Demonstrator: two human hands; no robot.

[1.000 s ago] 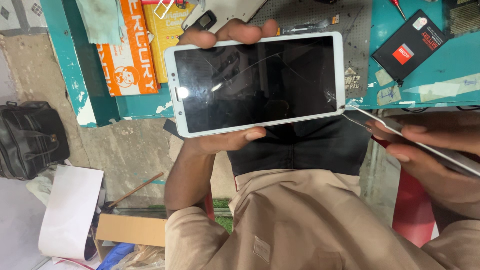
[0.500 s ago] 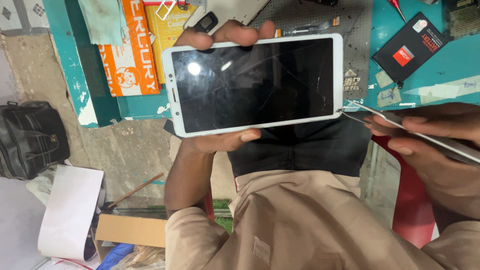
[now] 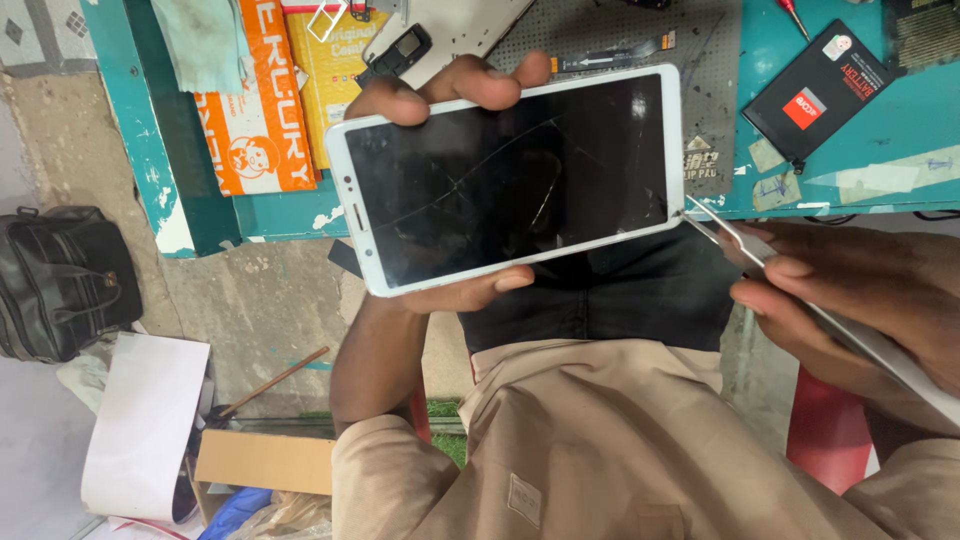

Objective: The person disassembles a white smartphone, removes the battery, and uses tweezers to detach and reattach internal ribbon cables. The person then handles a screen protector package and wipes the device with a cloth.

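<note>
Glossy cracked glass on the white phone (image 3: 510, 180); thin shiny metal tool (image 3: 720, 228); painted teal bench (image 3: 900, 150).

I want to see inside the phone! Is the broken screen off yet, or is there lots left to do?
Not off yet. Done: other phone parts and a black battery already lie on the teal bench. In hand: the left hand grips the white phone, whose cracked glass sits in place; the right hand puts a thin metal tool at its corner. Left: lifting the screen.
</note>
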